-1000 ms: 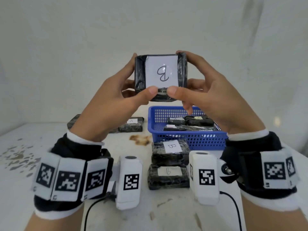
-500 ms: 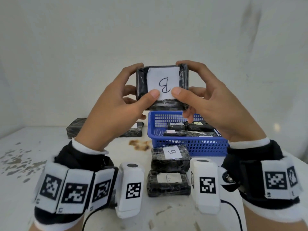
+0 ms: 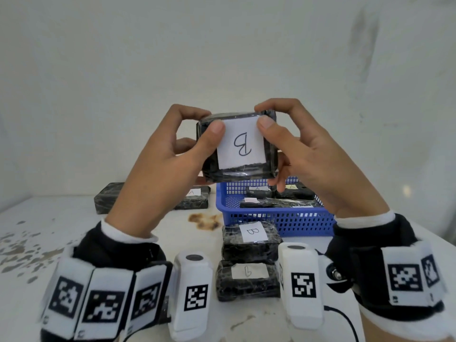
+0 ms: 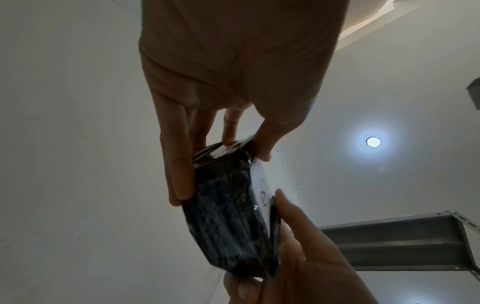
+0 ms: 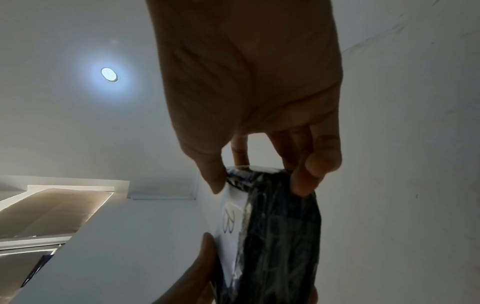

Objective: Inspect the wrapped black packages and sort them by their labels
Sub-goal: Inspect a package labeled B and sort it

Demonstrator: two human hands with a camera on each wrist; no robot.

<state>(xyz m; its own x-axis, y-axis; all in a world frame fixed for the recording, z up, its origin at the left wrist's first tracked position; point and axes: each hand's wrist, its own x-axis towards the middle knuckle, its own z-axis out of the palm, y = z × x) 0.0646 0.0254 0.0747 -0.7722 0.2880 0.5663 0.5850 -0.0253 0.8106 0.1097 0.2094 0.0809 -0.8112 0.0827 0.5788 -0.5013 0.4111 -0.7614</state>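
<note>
A black wrapped package [image 3: 238, 146] with a white label marked B is held up in front of me, above the blue basket [image 3: 276, 218]. My left hand [image 3: 172, 154] grips its left side, thumb on the label's upper corner. My right hand [image 3: 303, 149] grips its right side the same way. The left wrist view shows the package [image 4: 228, 216] edge-on between fingers and thumb; the right wrist view shows the package [image 5: 272, 236] likewise. On the table below lie two packages: one marked B [image 3: 251, 240], and one nearer [image 3: 248, 280] whose letter is partly readable.
The basket holds several labelled black packages [image 3: 278, 198]. Left of it lie a package marked A [image 3: 195, 201] and another black package [image 3: 108, 197]. A brown stain [image 3: 204, 220] marks the white table [image 3: 49, 243]. A wall stands close behind.
Both hands have lowered the package and tipped it toward me. The thumbs have shifted from its lower edge to the top corners of the label.
</note>
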